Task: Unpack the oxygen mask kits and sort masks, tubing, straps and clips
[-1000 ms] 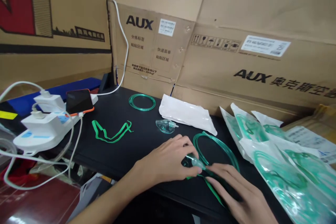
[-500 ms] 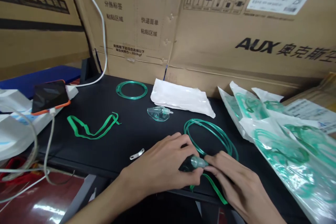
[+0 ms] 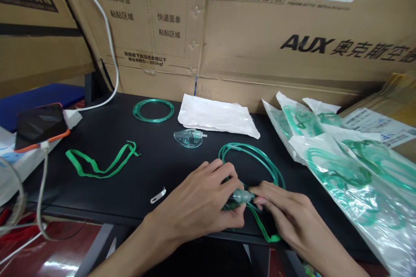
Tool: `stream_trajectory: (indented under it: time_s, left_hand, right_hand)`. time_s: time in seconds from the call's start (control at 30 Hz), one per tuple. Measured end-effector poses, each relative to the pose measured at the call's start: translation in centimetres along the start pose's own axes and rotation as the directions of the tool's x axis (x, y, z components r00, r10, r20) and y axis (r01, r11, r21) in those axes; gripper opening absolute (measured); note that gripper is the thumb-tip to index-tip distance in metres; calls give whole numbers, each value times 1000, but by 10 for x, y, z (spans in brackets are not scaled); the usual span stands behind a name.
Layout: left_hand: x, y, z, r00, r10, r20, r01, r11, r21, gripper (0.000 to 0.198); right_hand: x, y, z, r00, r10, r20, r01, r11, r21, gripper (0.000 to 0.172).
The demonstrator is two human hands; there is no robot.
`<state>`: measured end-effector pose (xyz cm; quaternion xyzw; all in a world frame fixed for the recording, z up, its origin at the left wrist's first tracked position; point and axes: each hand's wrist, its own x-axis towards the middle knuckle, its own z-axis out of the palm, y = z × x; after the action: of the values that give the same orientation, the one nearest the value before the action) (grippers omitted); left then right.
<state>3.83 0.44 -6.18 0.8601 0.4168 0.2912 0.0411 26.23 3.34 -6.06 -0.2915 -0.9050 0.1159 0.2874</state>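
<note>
My left hand (image 3: 208, 194) is closed around a clear oxygen mask (image 3: 238, 197), much of it hidden by the fingers. At the mask's connector, my right hand (image 3: 279, 205) pinches the end of the green tubing (image 3: 256, 151), whose coil lies on the black table just beyond. A green elastic strap (image 3: 261, 225) hangs below the mask, between both hands. Left of my left hand lies a small metal piece with a slot (image 3: 158, 195). Further back, a second clear mask (image 3: 189, 137) rests on the table.
A green tubing coil (image 3: 153, 110), a loose green strap (image 3: 100, 166) and a white packet (image 3: 217, 116) lie on the table (image 3: 130, 194). Several bagged mask sets (image 3: 344, 177) cover the right side. A phone (image 3: 42, 126) with cables stands left; cardboard boxes (image 3: 247, 47) wall the back.
The camera view has shifted slightly to the right. My hands still hold the mask and the tubing end together; the strap's lower end has curled a little.
</note>
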Motion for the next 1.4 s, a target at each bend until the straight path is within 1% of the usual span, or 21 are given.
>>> stream_trajectory:
  time_s: [0.2, 0.27, 0.33, 0.4, 0.53, 0.63, 0.7, 0.83, 0.97, 1.03, 1.1, 1.17, 1.3, 1.33, 1.4]
  left_hand:
    - [-1, 2, -1, 994, -95, 49, 100, 989, -106, 10]
    - [-1, 2, -1, 990, -121, 67, 128, 985, -118, 11]
    - [0, 2, -2, 990, -123, 62, 129, 986, -104, 11]
    - [1, 1, -1, 994, -103, 40, 106, 992, -69, 11]
    - [2, -2, -1, 1000, -22, 1, 22, 999, 35, 11]
    - [2, -2, -1, 999, 43, -15, -41, 992, 116, 13]
    - [2, -1, -2, 997, 71, -19, -67, 987, 148, 13]
    - [1, 0, -4, 996, 89, -19, -85, 983, 160, 14]
    - [0, 0, -3, 995, 97, -19, -95, 990, 100, 15]
    - [-1, 1, 0, 997, 62, -49, -60, 997, 40, 14]
    - [-1, 2, 1, 997, -9, -71, 8, 1000, -15, 13]
    - [-2, 3, 1, 995, -72, -69, 68, 996, -52, 14]
    - [-5, 0, -7, 985, -128, -120, 101, 973, -208, 19]
    - [-6, -1, -9, 981, -147, -124, 114, 965, -238, 19]
    - [-7, -5, -12, 982, -172, -79, 150, 962, -229, 15]
  right_hand:
    - [-2, 3, 3, 1000, -27, -13, 28, 1000, 5, 19]
    - [-2, 4, 3, 1000, -22, -17, 22, 1000, 17, 17]
    - [-2, 4, 3, 1000, -3, -3, 3, 1000, 30, 17]
    - [-1, 5, 2, 1000, 23, 16, -24, 998, 57, 19]
    - [1, 5, 0, 992, 97, 78, -107, 983, 147, 22]
    - [2, 6, -2, 975, 164, 151, -188, 968, 167, 25]
    - [1, 7, -3, 965, 200, 170, -228, 960, 165, 25]
    - [0, 9, -4, 954, 243, 176, -272, 947, 169, 26]
    - [0, 9, -6, 947, 254, 196, -292, 937, 194, 28]
    - [0, 9, -5, 949, 254, 187, -292, 931, 219, 24]
    - [0, 8, -5, 953, 261, 155, -292, 928, 231, 23]
    - [0, 7, -3, 952, 278, 130, -302, 924, 234, 23]
    - [1, 5, -2, 938, 334, 93, -346, 909, 230, 20]
    - [2, 5, -3, 933, 348, 88, -359, 905, 229, 20]
    - [3, 4, -3, 927, 366, 81, -375, 898, 228, 24]
